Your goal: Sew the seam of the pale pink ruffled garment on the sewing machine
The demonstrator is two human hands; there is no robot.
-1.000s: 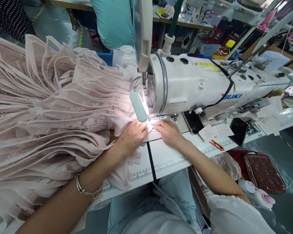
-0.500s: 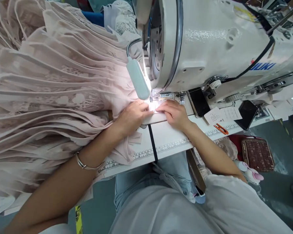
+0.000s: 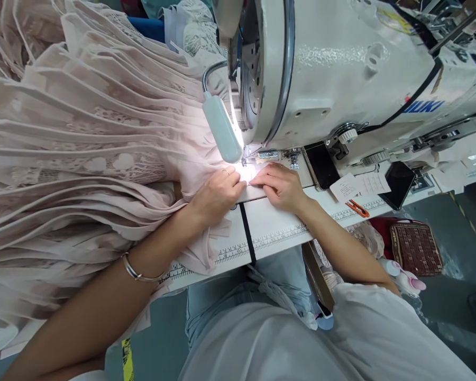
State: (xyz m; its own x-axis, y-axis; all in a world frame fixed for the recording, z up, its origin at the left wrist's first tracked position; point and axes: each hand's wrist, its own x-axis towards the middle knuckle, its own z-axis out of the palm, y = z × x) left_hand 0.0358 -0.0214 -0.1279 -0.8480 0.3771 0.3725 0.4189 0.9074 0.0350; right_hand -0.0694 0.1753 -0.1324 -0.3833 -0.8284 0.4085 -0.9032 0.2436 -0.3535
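A big heap of pale pink pleated lace fabric (image 3: 87, 159) covers the left of the sewing table (image 3: 277, 230). Its edge runs under the needle area of a white industrial sewing machine (image 3: 341, 69). My left hand (image 3: 216, 193), with a bracelet on the wrist, lies on the fabric edge with fingers curled and pinching it. My right hand (image 3: 281, 185) faces it from the right, fingertips pressed together on the same edge just in front of the presser foot (image 3: 248, 161). A small lit lamp (image 3: 221, 129) hangs right above my hands.
Orange thread snips (image 3: 357, 208), paper slips (image 3: 359, 186) and two dark phones (image 3: 399, 182) lie on the table right of the machine. A ruler strip (image 3: 262, 243) runs along the table's front edge. A woven cushion (image 3: 416, 247) sits on the floor at right.
The camera dropped and came closer to the machine after the first frame. Both hands stayed at the needle, drawing slightly together on the fabric edge.
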